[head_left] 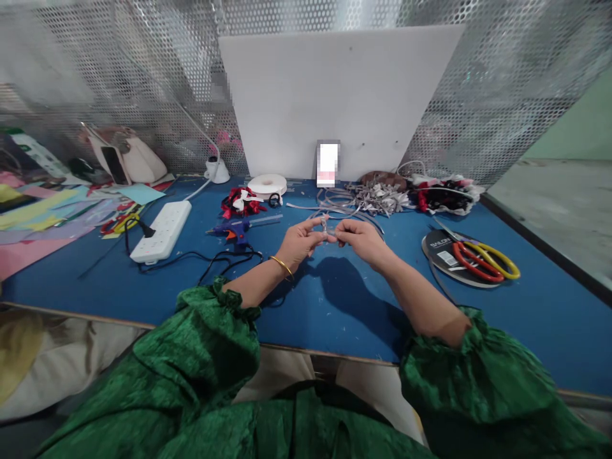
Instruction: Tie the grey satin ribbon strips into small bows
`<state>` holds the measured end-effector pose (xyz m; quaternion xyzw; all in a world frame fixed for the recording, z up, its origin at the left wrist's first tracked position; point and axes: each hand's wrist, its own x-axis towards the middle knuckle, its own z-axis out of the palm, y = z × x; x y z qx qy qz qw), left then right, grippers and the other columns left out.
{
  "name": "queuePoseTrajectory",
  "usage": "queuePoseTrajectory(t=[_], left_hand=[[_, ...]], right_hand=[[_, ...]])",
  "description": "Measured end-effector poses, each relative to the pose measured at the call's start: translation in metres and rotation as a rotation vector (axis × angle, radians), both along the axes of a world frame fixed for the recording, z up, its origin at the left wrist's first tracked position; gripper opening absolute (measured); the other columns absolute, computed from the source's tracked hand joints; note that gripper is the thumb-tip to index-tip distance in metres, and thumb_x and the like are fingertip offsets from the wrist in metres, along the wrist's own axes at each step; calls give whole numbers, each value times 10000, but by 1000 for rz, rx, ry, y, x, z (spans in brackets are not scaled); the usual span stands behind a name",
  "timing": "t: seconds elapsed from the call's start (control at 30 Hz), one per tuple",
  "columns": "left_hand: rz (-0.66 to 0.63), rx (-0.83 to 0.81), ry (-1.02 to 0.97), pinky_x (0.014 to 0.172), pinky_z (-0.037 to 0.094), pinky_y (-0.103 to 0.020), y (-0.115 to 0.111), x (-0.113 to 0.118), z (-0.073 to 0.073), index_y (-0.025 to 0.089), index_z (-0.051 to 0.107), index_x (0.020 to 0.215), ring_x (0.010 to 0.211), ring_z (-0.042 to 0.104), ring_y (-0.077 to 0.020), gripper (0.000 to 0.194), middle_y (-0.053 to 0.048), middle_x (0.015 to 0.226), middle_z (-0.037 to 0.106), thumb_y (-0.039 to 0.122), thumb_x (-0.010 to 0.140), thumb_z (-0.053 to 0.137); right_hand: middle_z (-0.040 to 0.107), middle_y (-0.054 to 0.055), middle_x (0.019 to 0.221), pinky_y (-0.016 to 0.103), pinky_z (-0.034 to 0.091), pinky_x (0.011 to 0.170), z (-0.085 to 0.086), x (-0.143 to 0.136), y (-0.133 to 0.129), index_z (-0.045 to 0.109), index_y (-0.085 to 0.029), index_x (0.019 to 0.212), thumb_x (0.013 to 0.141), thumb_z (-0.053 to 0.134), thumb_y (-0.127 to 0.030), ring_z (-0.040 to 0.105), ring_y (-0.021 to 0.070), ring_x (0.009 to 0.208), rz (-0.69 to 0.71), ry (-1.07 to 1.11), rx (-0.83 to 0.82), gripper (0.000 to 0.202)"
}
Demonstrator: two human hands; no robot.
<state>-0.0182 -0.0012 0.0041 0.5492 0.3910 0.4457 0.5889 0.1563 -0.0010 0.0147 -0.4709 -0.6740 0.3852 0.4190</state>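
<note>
My left hand (297, 243), with a gold bangle at its wrist, pinches a small looped piece of grey ribbon (324, 224) between thumb and fingers. From the other side my right hand (359, 240) closes thumb and forefinger on the same ribbon, close to the left fingertips. Both hands are raised over the blue table (335, 306). Fingers cover part of the ribbon, so its exact fold is hidden. Behind the hands lie loose grey ribbon strips (337, 199). A blue glue gun (233, 231) with a clear glue stick lies left of my left hand.
Scissors (482, 262) with red and yellow handles rest on a black ribbon spool (437, 245) at right. Grey bows (382, 197), red bows (234, 203) and a white spool (266, 183) are behind. A power strip (163, 229) is at left; a phone (327, 162) leans on a white board (344, 95).
</note>
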Motion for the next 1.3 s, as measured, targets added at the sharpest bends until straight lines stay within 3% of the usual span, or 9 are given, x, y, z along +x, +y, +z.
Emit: queuePoseTrajectory(t=[0.27, 0.37, 0.5, 0.63, 0.73, 0.9, 1.07, 1.17, 1.3], left_hand=[[-24, -160, -118, 672, 492, -232, -4, 3, 2, 132, 636, 1194, 378, 344, 23, 512, -41, 785, 732, 226, 702, 744], [-3, -116, -52, 546, 433, -191, -5, 5, 0, 121, 640, 1202, 412, 414, -11, 507, -25, 698, 698, 220, 710, 712], [43, -28, 64, 397, 270, -174, -5, 6, -7, 107, 657, 1188, 387, 369, -36, 489, 36, 527, 565, 217, 712, 659], [27, 55, 149, 394, 231, -175, -1, 5, -14, 101, 712, 1059, 373, 295, -29, 378, 63, 469, 481, 239, 721, 617], [-20, 68, 152, 425, 272, -167, 3, 3, -18, 84, 734, 886, 418, 340, -32, 270, 41, 509, 514, 228, 693, 611], [-47, 30, 169, 390, 199, -168, 5, 1, -18, 99, 730, 944, 387, 264, -27, 298, 59, 470, 446, 251, 713, 620], [-61, 51, 147, 396, 246, -173, 1, 0, -10, 148, 657, 1206, 409, 331, -39, 480, 15, 591, 574, 282, 746, 642], [-52, 49, 139, 403, 256, -175, -1, 0, -7, 142, 636, 1240, 411, 346, -39, 515, 16, 589, 572, 305, 751, 658], [-25, 80, 170, 408, 225, -178, -2, 2, -10, 118, 675, 1169, 385, 289, -29, 439, 52, 506, 498, 249, 753, 626]], right_hand=[[481, -57, 516, 262, 297, 525, 0, -13, -10, 589, -186, 763, 800, 568, -295, 358, 91, 457, 102, 378, -21, 117], [509, -49, 560, 259, 281, 496, -5, -11, -8, 559, -189, 796, 873, 498, -328, 353, 88, 429, 168, 263, -27, 170], [510, -19, 637, 262, 337, 563, -11, -18, -9, 454, -217, 730, 915, 415, -306, 454, 127, 569, 40, -13, 153, 209], [500, 8, 674, 285, 317, 591, -14, -31, -24, 371, -235, 752, 922, 363, -259, 471, 165, 622, -97, -331, 317, 171], [490, 21, 668, 294, 276, 560, -14, -38, -33, 359, -237, 769, 897, 364, -233, 457, 179, 593, -55, -460, 362, 128], [444, -31, 518, 269, 320, 519, -13, -31, -21, 415, -233, 722, 895, 382, -268, 423, 142, 480, -45, 14, 117, 179], [557, -26, 565, 240, 322, 460, -6, -17, -7, 482, -206, 694, 802, 507, -263, 504, 113, 440, -32, 476, -144, 125], [584, -26, 620, 236, 320, 455, -4, -17, -9, 463, -206, 683, 787, 540, -277, 522, 104, 441, 7, 525, -156, 148], [442, -59, 508, 245, 319, 483, -6, -23, -13, 407, -224, 672, 861, 453, -293, 423, 100, 429, 33, 373, -56, 206]])
